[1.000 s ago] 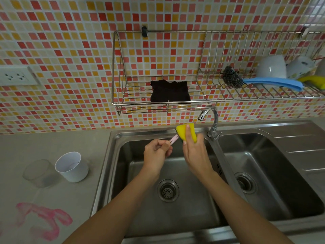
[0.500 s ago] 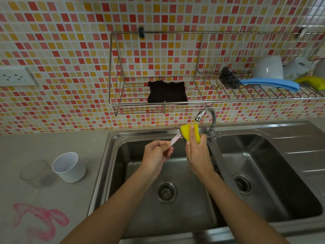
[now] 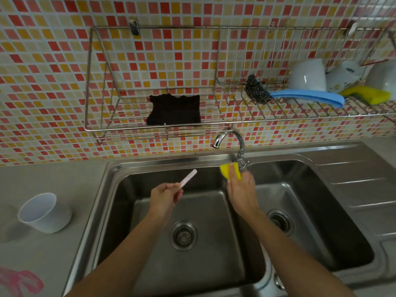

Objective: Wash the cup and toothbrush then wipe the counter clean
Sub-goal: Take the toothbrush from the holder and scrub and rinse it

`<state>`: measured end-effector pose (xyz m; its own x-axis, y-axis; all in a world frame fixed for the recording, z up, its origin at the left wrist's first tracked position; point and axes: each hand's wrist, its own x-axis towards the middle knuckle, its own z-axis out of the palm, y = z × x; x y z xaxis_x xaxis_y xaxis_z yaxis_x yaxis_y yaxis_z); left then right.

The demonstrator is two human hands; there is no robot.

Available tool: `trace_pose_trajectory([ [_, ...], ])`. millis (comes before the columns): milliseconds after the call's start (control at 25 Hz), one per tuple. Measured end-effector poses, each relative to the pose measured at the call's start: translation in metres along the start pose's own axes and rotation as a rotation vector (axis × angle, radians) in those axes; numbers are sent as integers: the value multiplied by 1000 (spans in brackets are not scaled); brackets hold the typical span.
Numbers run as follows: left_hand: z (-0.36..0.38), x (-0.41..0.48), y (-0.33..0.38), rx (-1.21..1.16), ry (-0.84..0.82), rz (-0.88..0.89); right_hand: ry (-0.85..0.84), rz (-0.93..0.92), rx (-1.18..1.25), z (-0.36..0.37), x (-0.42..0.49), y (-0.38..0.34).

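My left hand [image 3: 164, 196] grips a pale pink toothbrush [image 3: 188, 178] over the left sink basin [image 3: 192, 264], its free end pointing up and to the right. My right hand [image 3: 241, 190] holds a yellow sponge [image 3: 230, 171] by the base of the tap [image 3: 237, 146], apart from the toothbrush. A white cup [image 3: 44, 213] stands on the grey counter [image 3: 53, 254] left of the sink. A pink smear [image 3: 19, 281] marks the counter at the bottom left.
A wire rack [image 3: 154, 125] on the tiled wall carries a black cloth [image 3: 174, 110], a steel scourer [image 3: 256, 90], a blue cloth [image 3: 308, 96], a yellow sponge [image 3: 368, 94] and upturned white bowls [image 3: 306, 75]. The right basin [image 3: 310, 211] and drainboard [image 3: 360, 179] lie to the right.
My hands have come apart: the sponge has left the toothbrush and gone right to the tap base. The toothbrush's end now shows bare. The view has shifted slightly.
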<state>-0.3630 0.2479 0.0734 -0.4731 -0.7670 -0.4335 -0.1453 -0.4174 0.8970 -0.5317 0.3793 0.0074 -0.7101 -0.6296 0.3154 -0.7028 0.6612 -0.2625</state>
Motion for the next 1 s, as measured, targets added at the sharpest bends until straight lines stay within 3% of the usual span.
trace_pose_trajectory([
  [120, -1, 12, -6, 29, 22, 12, -213, 158, -23, 6, 27, 39],
  [240, -2, 24, -4, 68, 42, 51, -302, 55, -6, 14, 47, 44],
  [720, 6, 33, -14, 14, 47, 62, -275, -49, 26, 33, 36, 39],
  [1000, 10, 34, -18, -8, 59, 38, -223, 64, 61, 32, 20, 36],
])
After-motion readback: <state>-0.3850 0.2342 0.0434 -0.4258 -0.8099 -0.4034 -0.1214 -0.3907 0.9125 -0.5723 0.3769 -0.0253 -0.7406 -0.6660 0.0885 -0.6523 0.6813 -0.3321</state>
